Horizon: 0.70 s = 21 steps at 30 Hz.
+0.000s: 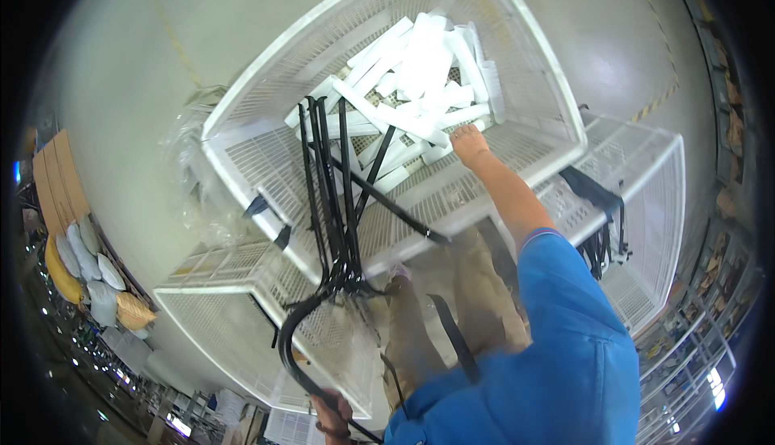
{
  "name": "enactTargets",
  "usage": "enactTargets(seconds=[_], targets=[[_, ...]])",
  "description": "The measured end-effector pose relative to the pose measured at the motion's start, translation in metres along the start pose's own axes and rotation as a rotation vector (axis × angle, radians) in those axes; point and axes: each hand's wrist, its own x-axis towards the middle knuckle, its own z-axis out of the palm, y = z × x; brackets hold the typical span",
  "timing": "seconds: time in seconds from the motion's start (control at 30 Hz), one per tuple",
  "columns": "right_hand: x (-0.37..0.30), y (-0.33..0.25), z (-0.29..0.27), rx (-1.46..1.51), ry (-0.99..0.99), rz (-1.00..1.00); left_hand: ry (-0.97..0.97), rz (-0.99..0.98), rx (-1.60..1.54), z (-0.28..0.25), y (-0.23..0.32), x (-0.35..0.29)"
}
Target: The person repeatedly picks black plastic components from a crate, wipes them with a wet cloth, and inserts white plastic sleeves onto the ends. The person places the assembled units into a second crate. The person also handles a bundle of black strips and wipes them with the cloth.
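White foam strips (420,81) lie heaped in the big mesh crate (533,57), and the right hand (470,144) reaches down to them, its fingers hidden among the pieces, so I cannot tell their grip. The left hand (333,414) has its fingers wrapped round a bundle of black rods (331,203) leaning into the crate. Those rods could snag the mesh or slide loose if that grip slackens.

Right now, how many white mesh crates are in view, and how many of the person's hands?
White mesh crates: 3
Hands, left hand and right hand: 2
Total: 5
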Motion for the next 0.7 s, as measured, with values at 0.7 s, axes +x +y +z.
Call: enactTargets(seconds=[0.7], targets=[[0.019, -0.036, -0.043, 2.071, 0.149, 0.587, -0.247, 0.076, 0.195, 0.088, 0.055, 0.019]])
